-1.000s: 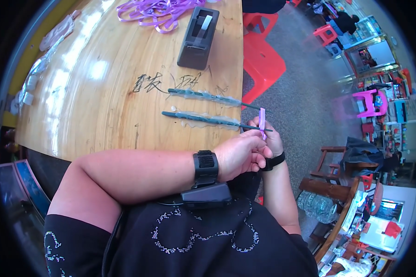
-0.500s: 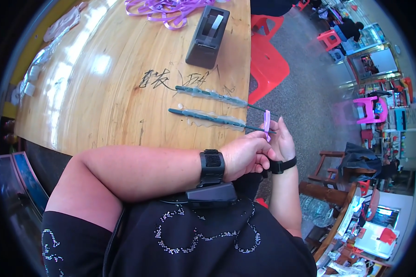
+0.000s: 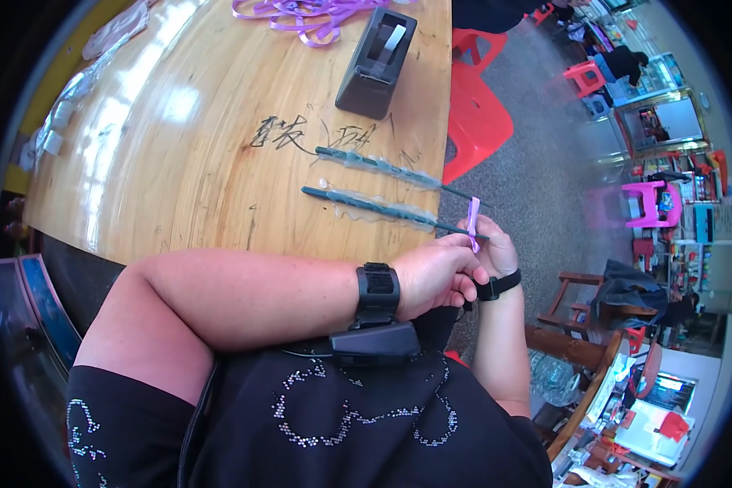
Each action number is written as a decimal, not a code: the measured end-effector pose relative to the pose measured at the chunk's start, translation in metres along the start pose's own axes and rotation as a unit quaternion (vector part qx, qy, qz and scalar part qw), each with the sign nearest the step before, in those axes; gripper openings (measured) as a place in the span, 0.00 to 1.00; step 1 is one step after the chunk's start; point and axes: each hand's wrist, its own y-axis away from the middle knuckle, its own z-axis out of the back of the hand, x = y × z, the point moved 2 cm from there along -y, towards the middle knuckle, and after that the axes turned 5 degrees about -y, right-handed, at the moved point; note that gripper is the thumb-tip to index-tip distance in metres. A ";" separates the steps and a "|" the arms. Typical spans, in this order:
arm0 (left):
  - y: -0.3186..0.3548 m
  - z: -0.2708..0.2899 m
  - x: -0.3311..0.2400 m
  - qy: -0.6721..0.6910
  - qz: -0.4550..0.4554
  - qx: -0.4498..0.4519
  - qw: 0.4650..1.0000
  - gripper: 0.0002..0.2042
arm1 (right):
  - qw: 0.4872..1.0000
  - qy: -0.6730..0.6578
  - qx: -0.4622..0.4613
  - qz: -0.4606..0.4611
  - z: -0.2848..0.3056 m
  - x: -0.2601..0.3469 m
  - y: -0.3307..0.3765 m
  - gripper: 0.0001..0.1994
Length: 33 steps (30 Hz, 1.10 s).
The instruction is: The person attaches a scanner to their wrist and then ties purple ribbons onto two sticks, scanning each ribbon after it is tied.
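A short strip of shiny purple ribbon stands upright just off the right edge of the pale wooden counter, across the bare end of a thin dark green rod. Its lower end meets the curled fingertips of the left hand; whether they pinch the ribbon, the rod or both, I cannot tell. The right hand is raised just behind, fingers slightly bent, partly covered by the left hand, so its grip cannot be made out either.

A second thin dark green rod lies farther off, roughly parallel; both rods sit in translucent, glue-like smears on the counter and jut past its edge.

Dark handwritten characters run over the wood between the rods and a black tape dispenser, some strokes faint. Sparkling stones trace curved lines on the black shirt.

The heap of purple ribbon is cut off at the top edge. Whether the strip loops fully around the rod is unclear, and lettering on the goods along the right rim is too small to read.
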 end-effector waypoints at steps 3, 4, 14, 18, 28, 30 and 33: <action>-0.001 0.000 0.001 -0.002 0.004 0.004 1.000 0.14 | 0.999 0.003 0.036 0.014 0.019 -0.013 -0.011 0.08; -0.001 0.001 0.001 -0.002 0.002 0.002 1.000 0.14 | 0.997 0.005 0.063 0.047 0.015 -0.017 -0.015 0.09; -0.002 0.001 0.002 -0.004 -0.002 -0.002 1.000 0.12 | 0.995 -0.089 0.023 0.043 0.001 -0.035 -0.013 0.15; 0.000 0.000 0.001 0.001 0.000 -0.011 1.000 0.12 | 0.997 -0.072 -0.005 -0.010 -0.004 -0.018 0.000 0.15; -0.001 0.001 0.001 -0.008 -0.002 -0.006 1.000 0.14 | 0.997 0.016 -0.070 0.005 -0.013 -0.006 0.011 0.13; 0.001 0.000 0.000 -0.011 -0.004 -0.009 1.000 0.14 | 0.998 0.025 -0.061 0.002 -0.010 -0.007 0.007 0.13; 0.000 0.000 0.000 -0.020 -0.003 -0.009 1.000 0.14 | 0.998 -0.010 -0.064 0.010 -0.023 -0.008 0.004 0.12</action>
